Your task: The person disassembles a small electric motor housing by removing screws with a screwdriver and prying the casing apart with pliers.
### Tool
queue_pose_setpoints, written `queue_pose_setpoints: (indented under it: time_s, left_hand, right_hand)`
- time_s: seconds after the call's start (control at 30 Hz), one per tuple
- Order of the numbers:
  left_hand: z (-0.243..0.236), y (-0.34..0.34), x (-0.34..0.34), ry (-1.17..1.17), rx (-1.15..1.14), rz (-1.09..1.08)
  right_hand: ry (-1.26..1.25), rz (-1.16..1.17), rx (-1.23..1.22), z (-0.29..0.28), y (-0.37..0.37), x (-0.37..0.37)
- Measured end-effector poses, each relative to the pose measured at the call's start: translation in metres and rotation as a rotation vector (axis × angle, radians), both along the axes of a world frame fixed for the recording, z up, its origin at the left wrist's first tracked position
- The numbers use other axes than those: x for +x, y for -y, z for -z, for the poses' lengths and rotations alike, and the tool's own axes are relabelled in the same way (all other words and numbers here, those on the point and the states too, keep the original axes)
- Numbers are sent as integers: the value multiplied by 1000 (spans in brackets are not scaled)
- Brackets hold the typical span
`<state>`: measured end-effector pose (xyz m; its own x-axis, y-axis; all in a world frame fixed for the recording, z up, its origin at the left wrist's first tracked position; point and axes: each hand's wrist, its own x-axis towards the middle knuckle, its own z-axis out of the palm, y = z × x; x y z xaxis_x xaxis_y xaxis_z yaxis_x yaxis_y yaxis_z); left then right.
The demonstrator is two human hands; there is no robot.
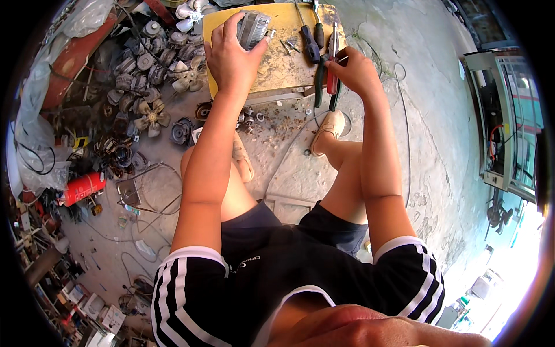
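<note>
- Black shirt spans the near side.
- Left hand has its grip clasped round the motor, on the far left of the bench.
- Right hand touches the red handle by the pliers; cannot tell whether its grip pinches.

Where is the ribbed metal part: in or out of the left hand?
In: the left hand spans the metal part between thumb and fingers. Whether it touches the yellow table, cannot tell.

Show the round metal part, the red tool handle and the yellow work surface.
Round metal part [254, 30]: head view, grey side.
Red tool handle [332, 83]: head view, its grip.
Yellow work surface [276, 75]: head view, bare worn top.
</note>
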<state>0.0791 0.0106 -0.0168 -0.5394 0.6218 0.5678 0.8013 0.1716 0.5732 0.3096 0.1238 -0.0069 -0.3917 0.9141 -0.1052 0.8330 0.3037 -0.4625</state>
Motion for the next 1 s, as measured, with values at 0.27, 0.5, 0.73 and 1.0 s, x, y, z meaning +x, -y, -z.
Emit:
queue_pose_setpoints:
  time_s: [0.27,0.5,0.73,1.0]
  left_hand:
    - [0,0,-1,9,20,12]
    - [-2,0,0,-21,41,17]
    - [-3,-2,2,-54,55,25]
    - [-4,-2,2,-25,35,15]
  right_hand:
    - [-258,7,267,-9,3,-18]
    - [-678,-234,366,-10,28,-85]
    - [-647,-181,380,-6,35,-112]
    - [-629,-174,495,-5,31,-118]
